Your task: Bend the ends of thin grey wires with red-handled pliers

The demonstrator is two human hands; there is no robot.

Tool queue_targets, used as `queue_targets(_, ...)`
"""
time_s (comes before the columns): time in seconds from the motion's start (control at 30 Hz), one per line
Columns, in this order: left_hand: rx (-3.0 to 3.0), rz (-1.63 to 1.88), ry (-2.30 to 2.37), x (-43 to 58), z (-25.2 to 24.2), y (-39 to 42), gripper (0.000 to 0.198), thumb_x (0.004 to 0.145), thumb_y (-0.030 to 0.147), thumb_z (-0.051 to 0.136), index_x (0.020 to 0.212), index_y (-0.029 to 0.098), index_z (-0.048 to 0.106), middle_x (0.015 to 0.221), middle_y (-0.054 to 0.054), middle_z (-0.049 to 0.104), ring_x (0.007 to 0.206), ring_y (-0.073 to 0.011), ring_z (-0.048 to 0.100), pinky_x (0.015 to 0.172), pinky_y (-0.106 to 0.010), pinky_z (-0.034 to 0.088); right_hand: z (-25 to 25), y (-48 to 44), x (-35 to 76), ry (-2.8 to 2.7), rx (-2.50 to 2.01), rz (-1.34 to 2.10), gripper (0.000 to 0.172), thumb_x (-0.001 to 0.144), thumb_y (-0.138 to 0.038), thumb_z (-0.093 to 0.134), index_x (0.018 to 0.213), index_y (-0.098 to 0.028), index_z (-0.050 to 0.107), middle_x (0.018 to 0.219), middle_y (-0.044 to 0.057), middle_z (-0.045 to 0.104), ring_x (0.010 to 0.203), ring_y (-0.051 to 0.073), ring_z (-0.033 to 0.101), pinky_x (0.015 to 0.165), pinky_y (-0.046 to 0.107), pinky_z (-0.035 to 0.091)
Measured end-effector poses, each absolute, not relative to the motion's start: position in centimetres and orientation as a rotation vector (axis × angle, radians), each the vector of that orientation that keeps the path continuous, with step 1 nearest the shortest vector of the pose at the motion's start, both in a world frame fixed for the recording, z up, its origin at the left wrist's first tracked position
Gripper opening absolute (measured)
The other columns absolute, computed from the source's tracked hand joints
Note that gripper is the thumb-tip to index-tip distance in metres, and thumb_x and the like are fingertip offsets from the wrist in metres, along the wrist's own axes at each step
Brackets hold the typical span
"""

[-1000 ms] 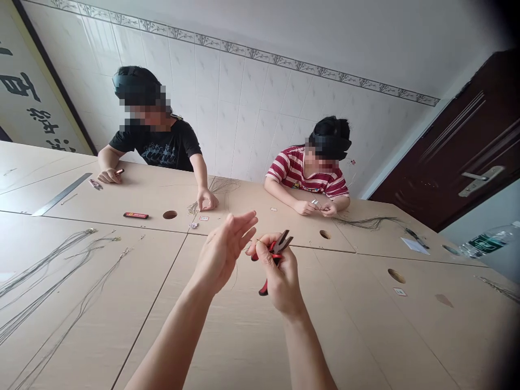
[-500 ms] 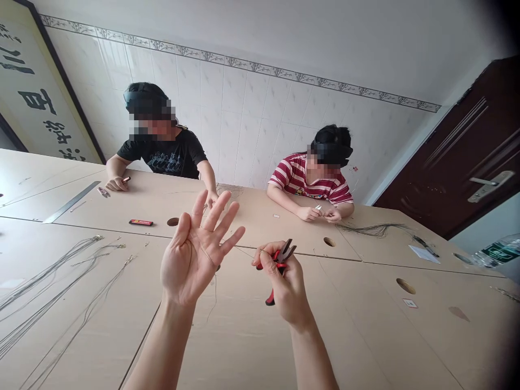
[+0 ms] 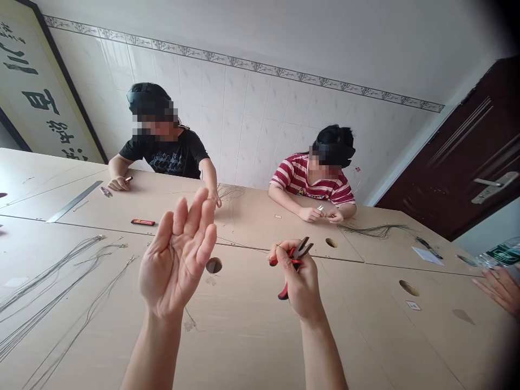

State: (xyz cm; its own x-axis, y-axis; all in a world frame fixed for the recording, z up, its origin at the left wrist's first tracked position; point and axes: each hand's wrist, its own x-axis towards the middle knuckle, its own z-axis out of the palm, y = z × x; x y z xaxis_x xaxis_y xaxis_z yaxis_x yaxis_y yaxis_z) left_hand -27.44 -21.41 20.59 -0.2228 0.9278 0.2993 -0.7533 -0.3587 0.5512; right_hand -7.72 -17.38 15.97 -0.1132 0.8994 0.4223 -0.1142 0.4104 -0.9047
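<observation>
My left hand (image 3: 176, 260) is raised palm up above the table, its fingers stretched out. A thin cord seems to cross its palm, and a loose end hangs below the wrist. Pliers (image 3: 301, 249) with red and black handles are held in my right hand (image 3: 298, 281), jaws pointing up and parted. Thumb and forefinger of that hand also pinch a thin cord (image 3: 244, 242) that stretches toward my left hand. How the cord passes behind my left fingers is hidden.
Bundles of thin cords (image 3: 52, 271) lie at left, near a steel ruler (image 3: 75, 201) and a red-black box (image 3: 143, 222). Two people sit opposite, working. Table holes (image 3: 214, 265) show. At right are a plastic bottle (image 3: 501, 253) and another person's hand (image 3: 501, 287).
My left hand has moved left and turned, its fingers closer together. My right hand with the pliers has moved right, widening the gap. Another person's hand has appeared at the right edge.
</observation>
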Motion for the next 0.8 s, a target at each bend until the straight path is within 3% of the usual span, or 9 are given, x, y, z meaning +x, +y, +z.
queue_targets(0.17, 0.774, 1.913, 0.317, -27.4, 20.8, -21.2, 0.039, 0.101, 0.04, 0.031, 0.121, 0.036, 0.065, 0.146, 0.006, 0.051, 0.145, -0.0192, 0.028, 0.118, -0.041, 0.028, 16.1, -18.0, -8.1, -1.521, -0.785, 0.995, 0.022, 0.093, -0.039, 0.054, 0.08, -0.021, 0.054, 0.08, 0.002, 0.059, 0.069, 0.015, 0.051, 0.063, 0.029, 0.043)
queue_targets(0.37, 0.819, 1.953, 0.425, -26.2, 19.2, -18.5, 0.041, 0.101, 0.044, 0.033, 0.122, 0.028, 0.064, 0.139, -0.004, 0.058, 0.137, -0.0223, 0.042, 0.112, -0.043, 0.035, 16.9, -19.7, -8.7, -1.748, -0.749, 1.053, 0.02, 0.096, -0.036, 0.051, 0.081, -0.021, 0.051, 0.082, 0.001, 0.06, 0.06, 0.011, 0.043, 0.058, 0.026, 0.037)
queue_targets(0.5, 0.968, 1.722, 0.729, -24.8, 17.8, -17.5, 0.041, 0.097, 0.047, 0.042, 0.117, 0.021, 0.068, 0.134, -0.009, 0.062, 0.127, -0.0266, 0.052, 0.102, -0.039, 0.043, 17.1, -20.0, -8.6, -1.785, -0.731, 1.06, 0.019, 0.097, -0.034, 0.049, 0.082, -0.022, 0.049, 0.083, 0.0, 0.06, 0.06, 0.011, 0.044, 0.055, 0.026, 0.036)
queue_targets(0.63, 1.294, 1.33, 0.964, -23.5, 17.3, -17.9, 0.04, 0.095, 0.046, 0.047, 0.101, 0.017, 0.074, 0.104, -0.011, 0.072, 0.092, -0.0236, 0.065, 0.079, -0.032, 0.049, 17.1, -19.4, -8.2, -1.737, -0.71, 0.995, 0.016, 0.097, -0.032, 0.049, 0.084, -0.022, 0.05, 0.082, 0.001, 0.059, 0.072, 0.014, 0.053, 0.061, 0.027, 0.04)
queue_targets(0.73, 1.536, 1.097, 1.065, -23.1, 17.3, -18.5, 0.046, 0.096, 0.048, 0.041, 0.077, 0.017, 0.071, 0.067, -0.003, 0.063, 0.062, -0.0149, 0.052, 0.061, -0.026, 0.042, 17.2, -19.0, -8.0, -1.67, -0.709, 0.96, 0.017, 0.097, -0.032, 0.049, 0.084, -0.022, 0.051, 0.08, 0.001, 0.057, 0.07, 0.014, 0.054, 0.063, 0.027, 0.044)
queue_targets(0.8, 1.623, 0.974, 1.09, -22.9, 17.6, -18.8, 0.052, 0.097, 0.049, 0.036, 0.069, 0.017, 0.065, 0.058, 0.0, 0.055, 0.055, -0.0123, 0.042, 0.055, -0.025, 0.036, 17.3, -18.9, -7.9, -1.623, -0.739, 0.943, 0.018, 0.097, -0.032, 0.05, 0.083, -0.021, 0.052, 0.079, 0.001, 0.056, 0.065, 0.012, 0.052, 0.059, 0.026, 0.044)
